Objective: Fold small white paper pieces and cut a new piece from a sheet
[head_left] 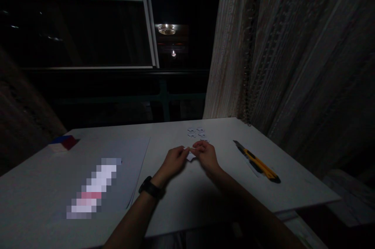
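Over the middle of the white table, my left hand [175,159] and my right hand [208,157] meet fingertip to fingertip. Between them they pinch a small piece of white paper [191,157], part of it hidden behind the fingers. A dark watch [150,188] is on my left wrist. Just beyond my hands lie several small paper pieces [191,130] with dark marks, set close together. To the right of my right hand rests a yellow and black utility knife [260,165], its blade end pointing away from me.
White sheets of paper [131,167] lie left of my hands, with a pixelated long object [98,186] over them. A blue, red and white cube [62,143] stands near the table's left edge. A curtain [225,65] hangs behind the table [175,210]. The room is dark.
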The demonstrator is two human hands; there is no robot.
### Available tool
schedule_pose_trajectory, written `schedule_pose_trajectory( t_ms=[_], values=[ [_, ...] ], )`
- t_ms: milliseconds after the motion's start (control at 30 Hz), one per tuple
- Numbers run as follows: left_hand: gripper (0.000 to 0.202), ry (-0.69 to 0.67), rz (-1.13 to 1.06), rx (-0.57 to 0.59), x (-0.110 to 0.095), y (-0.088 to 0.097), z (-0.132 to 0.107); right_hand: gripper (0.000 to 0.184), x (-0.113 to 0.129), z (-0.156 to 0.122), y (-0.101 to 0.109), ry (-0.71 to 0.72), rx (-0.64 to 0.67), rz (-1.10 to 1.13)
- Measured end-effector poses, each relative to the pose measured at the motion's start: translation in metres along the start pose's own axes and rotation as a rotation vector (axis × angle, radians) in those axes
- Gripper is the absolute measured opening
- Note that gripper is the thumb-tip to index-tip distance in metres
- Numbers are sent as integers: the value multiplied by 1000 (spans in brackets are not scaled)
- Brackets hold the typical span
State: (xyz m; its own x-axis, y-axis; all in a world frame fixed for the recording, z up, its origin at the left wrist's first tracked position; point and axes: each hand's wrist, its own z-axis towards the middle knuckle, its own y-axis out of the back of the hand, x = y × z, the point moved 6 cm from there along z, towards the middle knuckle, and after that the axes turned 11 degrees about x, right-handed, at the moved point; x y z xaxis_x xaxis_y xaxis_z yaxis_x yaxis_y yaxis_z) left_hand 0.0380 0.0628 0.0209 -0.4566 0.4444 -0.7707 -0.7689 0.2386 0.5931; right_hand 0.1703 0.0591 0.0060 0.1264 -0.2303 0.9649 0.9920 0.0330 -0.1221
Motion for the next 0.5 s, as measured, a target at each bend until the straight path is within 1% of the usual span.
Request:
schedule_pose_trajectory(
  t_ms=[200, 333, 433, 500],
  values=[
    [34, -33, 29, -69, -4, -2, -2, 28, 0, -4, -4, 21, -28, 98],
    [35, -37, 12, -76, -5, -3, -2, 29, -1, -7, -6, 17, -24, 142],
    [36, -49, 0, -68, -6, 0, -2, 31, 0, -7, -7, -4, 20, 191],
    [35, -60, -10, -55, -6, 4, -2, 32, 1, -5, -6, -38, 95, 200]
  ],
)
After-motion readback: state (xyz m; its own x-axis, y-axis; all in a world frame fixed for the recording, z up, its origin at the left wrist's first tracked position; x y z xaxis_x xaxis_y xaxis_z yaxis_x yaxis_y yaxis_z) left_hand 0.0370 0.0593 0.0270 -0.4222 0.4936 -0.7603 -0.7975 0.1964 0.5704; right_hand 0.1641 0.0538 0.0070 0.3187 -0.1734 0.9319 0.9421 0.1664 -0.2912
